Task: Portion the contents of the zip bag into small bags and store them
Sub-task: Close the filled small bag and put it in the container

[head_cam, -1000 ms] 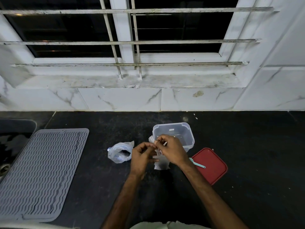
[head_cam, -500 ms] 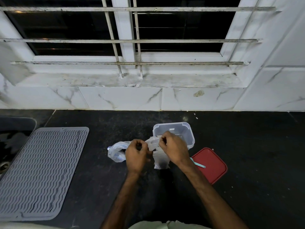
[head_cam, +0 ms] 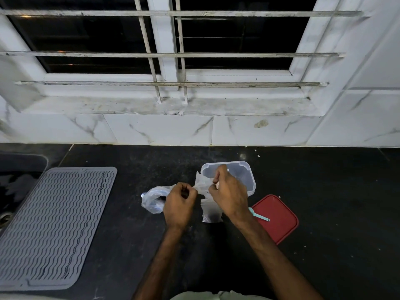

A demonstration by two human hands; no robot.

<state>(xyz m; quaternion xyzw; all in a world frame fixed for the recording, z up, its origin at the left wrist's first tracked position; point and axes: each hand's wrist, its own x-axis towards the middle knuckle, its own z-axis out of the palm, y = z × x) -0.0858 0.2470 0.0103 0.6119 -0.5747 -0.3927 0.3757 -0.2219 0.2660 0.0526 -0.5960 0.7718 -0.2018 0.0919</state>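
Low in the middle of the frame, on the black counter (head_cam: 324, 191): a small bag (head_cam: 211, 210) of thin clear plastic, standing with something dark settled in its bottom. Pinched at its top by both hands. Left hand (head_cam: 179, 204) curled into a loose fist, thumb and fingertips closed on the left end of the bag's mouth. Right hand (head_cam: 230, 195) bent over the right end, fingers nipping the plastic, one finger raised toward the clear tub (head_cam: 251, 182) just behind.

Likely very light and limp: film that crumples, slides between fingers and tears if yanked. Best held at the stiffer top strip, near the two corners, with the filled bottom left hanging or resting so the contents stay down. No squeezing of the lower part, or the contents may push up into the seal. Sealed or open: cannot tell, the mouth being hidden under the fingers.

Left of the hands, a crumpled larger bag (head_cam: 152, 199), touching the left hand's edge. Lower right of centre, a red lid (head_cam: 279, 221) with a teal scoop (head_cam: 260, 217) lying on it. Far left, a grey ribbed mat (head_cam: 54, 224).

Against half a second ago: hands drawn a little further apart, top of the small bag stretched between them, right hand lifted higher against the tub. A full second ago: both hands close together over the bag's mouth. Tub, lid, scoop and mat unmoved.
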